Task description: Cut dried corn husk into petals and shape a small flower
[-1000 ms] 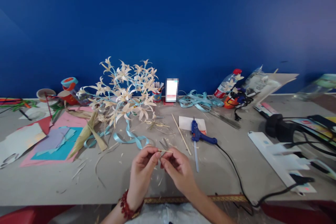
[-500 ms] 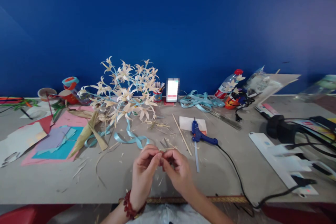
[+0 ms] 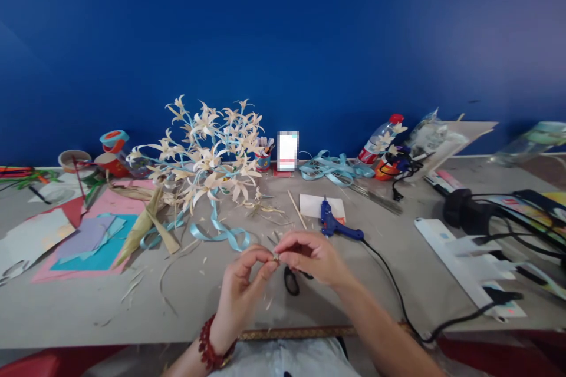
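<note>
My left hand (image 3: pixel 246 275) pinches a tiny pale piece (image 3: pixel 276 257) between thumb and fingertips; it is too small to name. My right hand (image 3: pixel 316 257) is closed too, its thumb and forefinger meeting at the same piece from the right. Below the right hand lie scissors (image 3: pixel 291 281) with black handles, partly hidden, their blade tips pointing away from me. Just beyond the hands a light blue ribbon (image 3: pixel 239 238) curls on the table (image 3: pixel 212 306). It hangs from a bunch of cream husk flowers (image 3: pixel 210 156) on light blue stems.
A blue glue gun (image 3: pixel 333 224) rests on a white card, its cord running to a power strip (image 3: pixel 469 268) at right. Dried husks (image 3: pixel 141 227) and coloured paper (image 3: pixel 95 253) lie at left. A bottle (image 3: pixel 380 138), a ribbon pile (image 3: pixel 333 168) and wires (image 3: pixel 375 199) are farther back.
My right hand has shifted right and turned, its fingers now reaching left to the small piece. The scissor handles have come into sight. The view has shifted slightly.
</note>
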Demonstrator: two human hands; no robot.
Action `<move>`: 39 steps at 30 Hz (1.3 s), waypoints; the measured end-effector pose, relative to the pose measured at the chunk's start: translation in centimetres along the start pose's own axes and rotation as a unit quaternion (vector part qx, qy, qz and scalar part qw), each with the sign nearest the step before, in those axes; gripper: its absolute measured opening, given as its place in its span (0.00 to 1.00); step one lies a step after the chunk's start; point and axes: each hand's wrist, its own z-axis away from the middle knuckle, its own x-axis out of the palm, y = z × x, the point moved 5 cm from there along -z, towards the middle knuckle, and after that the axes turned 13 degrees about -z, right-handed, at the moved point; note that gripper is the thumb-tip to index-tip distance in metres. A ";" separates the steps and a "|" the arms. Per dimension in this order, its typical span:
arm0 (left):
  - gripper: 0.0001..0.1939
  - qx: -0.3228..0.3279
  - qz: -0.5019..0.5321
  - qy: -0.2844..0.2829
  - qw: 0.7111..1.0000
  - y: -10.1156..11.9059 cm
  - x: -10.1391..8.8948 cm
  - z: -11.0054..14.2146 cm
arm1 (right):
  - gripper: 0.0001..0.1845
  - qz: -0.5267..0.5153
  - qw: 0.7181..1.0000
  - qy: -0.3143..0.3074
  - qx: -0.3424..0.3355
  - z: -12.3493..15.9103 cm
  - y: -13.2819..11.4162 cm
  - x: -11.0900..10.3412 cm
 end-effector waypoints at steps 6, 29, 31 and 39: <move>0.10 -0.019 0.029 -0.042 0.998 0.4 0.3 0.0 | 0.07 -0.116 0.992 -0.049 0.028 -0.3 0.5 1.0; 0.08 -0.094 0.201 -0.066 0.973 -0.1 1.1 0.2 | 0.13 -0.152 0.986 -0.063 -0.024 0.3 1.7 1.7; 0.07 -0.073 0.172 -0.050 0.981 -0.1 0.9 0.2 | 0.14 -0.151 0.987 -0.051 -0.024 0.4 1.8 1.7; 0.04 0.042 -0.021 -0.019 0.999 1.0 0.2 0.4 | 0.13 -0.144 0.988 -0.025 -0.042 0.7 2.1 1.9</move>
